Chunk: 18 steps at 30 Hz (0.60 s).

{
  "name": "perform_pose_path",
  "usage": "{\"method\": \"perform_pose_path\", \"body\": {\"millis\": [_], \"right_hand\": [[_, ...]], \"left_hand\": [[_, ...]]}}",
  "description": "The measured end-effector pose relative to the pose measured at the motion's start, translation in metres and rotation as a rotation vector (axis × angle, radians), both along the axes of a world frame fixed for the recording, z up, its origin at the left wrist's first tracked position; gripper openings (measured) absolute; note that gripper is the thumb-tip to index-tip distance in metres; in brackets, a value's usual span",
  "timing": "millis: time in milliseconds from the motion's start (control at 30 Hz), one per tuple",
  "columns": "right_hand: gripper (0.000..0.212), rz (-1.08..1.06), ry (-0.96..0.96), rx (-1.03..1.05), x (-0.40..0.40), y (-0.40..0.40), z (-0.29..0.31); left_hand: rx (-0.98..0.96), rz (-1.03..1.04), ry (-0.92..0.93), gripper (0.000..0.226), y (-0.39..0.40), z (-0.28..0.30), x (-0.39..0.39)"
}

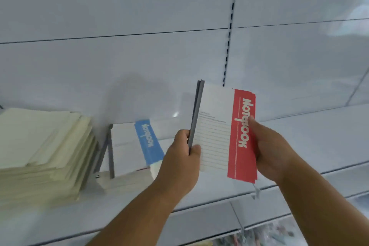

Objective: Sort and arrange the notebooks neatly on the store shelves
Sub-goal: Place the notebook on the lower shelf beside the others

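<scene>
Back panel (pixel 139 6): pale grey, with a slotted upright strip (pixel 229 32) running down it right of centre.

Shelf (pixel 309 146): white, spanning the full width, front edge sloping up to the right.

Cream notebook stack (pixel 44 146): at the far left of the shelf, lying flat, edges fanned unevenly.

Blue-banded notebook (pixel 135 146): topmost of a low pile just right of the cream stack, grey spine at its left (lettering blurred).

Red-banded notebook (pixel 223 136): held up in the air above the shelf, near upright, white lined cover with a red band at its right edge; at least one more cover shows behind it.

Right hand (pixel 271 150): fingers curled round the red edge, thumb on the band.

Left hand (pixel 183 156): thumb and fingers pinching the grey spine edge low down.
</scene>
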State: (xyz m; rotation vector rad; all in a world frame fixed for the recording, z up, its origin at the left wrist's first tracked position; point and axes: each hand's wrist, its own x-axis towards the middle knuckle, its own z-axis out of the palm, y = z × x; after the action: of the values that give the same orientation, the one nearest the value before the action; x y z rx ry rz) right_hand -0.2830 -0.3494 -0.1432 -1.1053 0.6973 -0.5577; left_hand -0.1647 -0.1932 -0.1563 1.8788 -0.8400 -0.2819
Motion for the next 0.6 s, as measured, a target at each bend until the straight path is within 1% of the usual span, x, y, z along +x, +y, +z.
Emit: {"method": "perform_pose_path", "body": {"millis": [100, 167, 233, 367, 467, 533, 600], "right_hand": [[0.030, -0.181, 0.064, -0.159, -0.074, -0.062, 0.015], [0.026, -0.302, 0.104, -0.232, -0.124, -0.102, 0.022], [0.026, -0.379, 0.142, -0.267, -0.169, -0.136, 0.026], [0.027, -0.440, 0.185, -0.287, -0.233, -0.197, 0.029], [0.025, -0.480, 0.215, -0.288, -0.269, -0.246, 0.027], [0.023, -0.544, 0.225, -0.280, -0.295, -0.284, 0.023], [0.021, -0.665, 0.211, -0.243, -0.324, -0.321, 0.020]], "left_hand": [[-0.005, -0.146, 0.015, 0.010, -0.071, -0.012, -0.065], [-0.019, -0.227, 0.053, 0.010, -0.120, -0.016, -0.110], [-0.049, -0.290, 0.095, 0.010, -0.165, -0.016, -0.150], [-0.101, -0.350, 0.108, 0.013, -0.243, -0.020, -0.206], [-0.086, -0.419, 0.089, 0.012, -0.303, -0.030, -0.234], [-0.077, -0.473, 0.072, 0.010, -0.350, -0.034, -0.255], [-0.061, -0.561, 0.065, 0.007, -0.402, -0.035, -0.277]]}}
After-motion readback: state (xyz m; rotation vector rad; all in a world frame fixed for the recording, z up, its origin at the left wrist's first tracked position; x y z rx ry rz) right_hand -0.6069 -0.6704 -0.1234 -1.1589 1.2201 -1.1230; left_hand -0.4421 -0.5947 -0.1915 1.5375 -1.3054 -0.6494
